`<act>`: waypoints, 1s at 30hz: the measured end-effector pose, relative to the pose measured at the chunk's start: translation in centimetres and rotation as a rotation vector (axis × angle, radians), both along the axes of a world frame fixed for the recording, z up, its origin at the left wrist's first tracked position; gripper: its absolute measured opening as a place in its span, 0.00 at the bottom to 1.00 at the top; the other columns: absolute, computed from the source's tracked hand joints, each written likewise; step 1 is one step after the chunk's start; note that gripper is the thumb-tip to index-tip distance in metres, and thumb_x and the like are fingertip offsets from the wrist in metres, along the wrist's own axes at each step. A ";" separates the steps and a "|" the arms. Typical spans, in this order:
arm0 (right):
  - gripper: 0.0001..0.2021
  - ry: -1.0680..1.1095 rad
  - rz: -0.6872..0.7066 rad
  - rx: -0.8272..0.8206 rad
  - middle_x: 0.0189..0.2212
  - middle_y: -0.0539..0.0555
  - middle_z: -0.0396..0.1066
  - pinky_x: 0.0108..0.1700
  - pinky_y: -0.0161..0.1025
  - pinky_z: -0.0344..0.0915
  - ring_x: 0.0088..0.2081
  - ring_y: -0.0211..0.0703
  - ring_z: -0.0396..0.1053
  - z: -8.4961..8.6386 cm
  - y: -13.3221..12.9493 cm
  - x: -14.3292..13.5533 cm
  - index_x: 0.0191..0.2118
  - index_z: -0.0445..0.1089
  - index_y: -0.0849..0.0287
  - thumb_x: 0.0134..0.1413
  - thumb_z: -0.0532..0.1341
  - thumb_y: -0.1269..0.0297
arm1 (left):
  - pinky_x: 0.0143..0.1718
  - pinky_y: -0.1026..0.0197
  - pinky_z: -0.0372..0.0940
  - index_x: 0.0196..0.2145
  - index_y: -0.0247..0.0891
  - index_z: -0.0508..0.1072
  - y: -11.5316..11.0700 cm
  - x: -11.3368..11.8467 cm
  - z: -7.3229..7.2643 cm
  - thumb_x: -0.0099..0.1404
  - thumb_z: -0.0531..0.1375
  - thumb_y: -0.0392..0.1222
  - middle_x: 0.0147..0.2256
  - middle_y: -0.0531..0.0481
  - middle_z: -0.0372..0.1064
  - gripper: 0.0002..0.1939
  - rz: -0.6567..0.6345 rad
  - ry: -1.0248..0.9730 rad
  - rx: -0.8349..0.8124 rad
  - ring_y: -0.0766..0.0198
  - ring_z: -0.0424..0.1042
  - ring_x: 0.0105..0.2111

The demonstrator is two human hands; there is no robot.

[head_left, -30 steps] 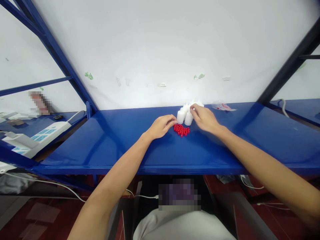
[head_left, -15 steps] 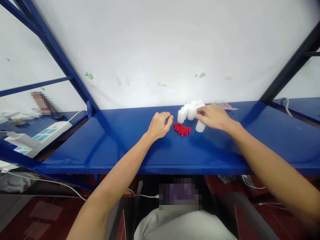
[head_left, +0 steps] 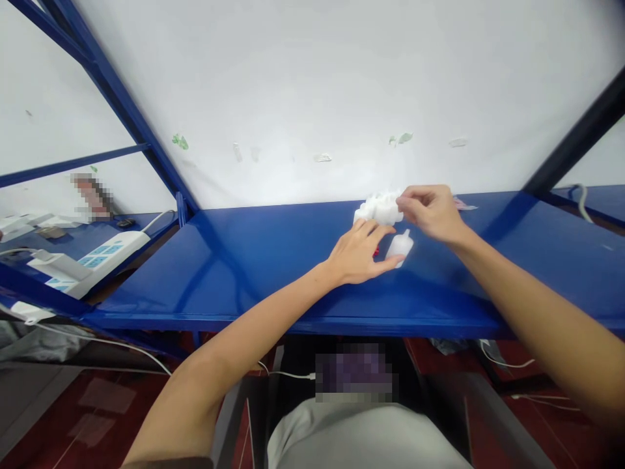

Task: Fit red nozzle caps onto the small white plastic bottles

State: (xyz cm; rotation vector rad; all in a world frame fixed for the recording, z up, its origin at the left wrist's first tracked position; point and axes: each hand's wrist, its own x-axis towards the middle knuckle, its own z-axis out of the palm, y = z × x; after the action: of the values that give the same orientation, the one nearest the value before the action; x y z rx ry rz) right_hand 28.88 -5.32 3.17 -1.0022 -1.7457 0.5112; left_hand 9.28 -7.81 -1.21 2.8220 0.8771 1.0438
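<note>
A small white dropper bottle (head_left: 400, 246) with a narrow nozzle is on the blue shelf, tilted slightly in the view. My left hand (head_left: 359, 254) reaches toward it from the left with fingers spread. Its thumb crosses the front of the bottle and its index finger is near the nozzle; contact is unclear. Behind the bottle and higher, my right hand (head_left: 430, 210) is closed in a pinch, and whatever may be between its fingertips is too small to make out. Red beads (head_left: 375, 251) are mostly hidden by my left hand.
Several white bottles (head_left: 383, 208) stand grouped toward the wall, partly covered by my hands. A clear plastic bag (head_left: 463, 204) with red on it lies behind my right hand. On the left, a white power strip (head_left: 110, 257) rests beside the blue frame post.
My left hand has moved right from beside the beads to the bottle, opening its fingers. My right hand has lifted up and away from the bottle, exposing its nozzle.
</note>
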 end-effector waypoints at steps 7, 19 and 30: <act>0.11 0.172 -0.209 0.179 0.16 0.48 0.61 0.21 0.39 0.53 0.17 0.38 0.56 -1.3 1.5 1.3 0.28 0.67 0.54 0.49 0.66 0.54 | 0.59 0.52 0.61 0.52 0.38 0.67 -1.2 3.1 -0.4 0.70 0.56 0.52 0.53 0.42 0.68 0.19 -0.302 -0.027 -0.209 0.56 0.65 0.56; 0.17 -0.596 0.318 -0.439 0.25 0.50 0.73 0.25 0.36 0.61 0.21 0.36 0.64 -1.3 1.4 1.3 0.45 0.75 0.59 0.51 0.63 0.56 | 0.43 0.56 0.67 0.52 0.38 0.62 -3.4 5.9 0.0 0.72 0.51 0.43 0.44 0.43 0.72 0.14 -0.440 -0.039 -0.549 0.58 0.73 0.43; 0.12 -0.469 0.116 -0.060 0.27 0.52 0.72 0.32 0.37 0.59 0.26 0.37 0.63 -1.7 1.3 0.0 0.37 0.77 0.62 0.52 0.62 0.59 | 0.40 0.59 0.64 0.40 0.38 0.72 0.1 -3.9 1.3 0.64 0.54 0.47 0.37 0.48 0.74 0.13 -0.144 0.063 -0.079 0.59 0.71 0.36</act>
State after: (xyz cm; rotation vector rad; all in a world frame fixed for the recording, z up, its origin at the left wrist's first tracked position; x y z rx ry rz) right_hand 28.89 -4.05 1.52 -1.1318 -2.2253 0.4242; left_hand 5.36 -7.72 0.06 2.8160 0.6898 0.8874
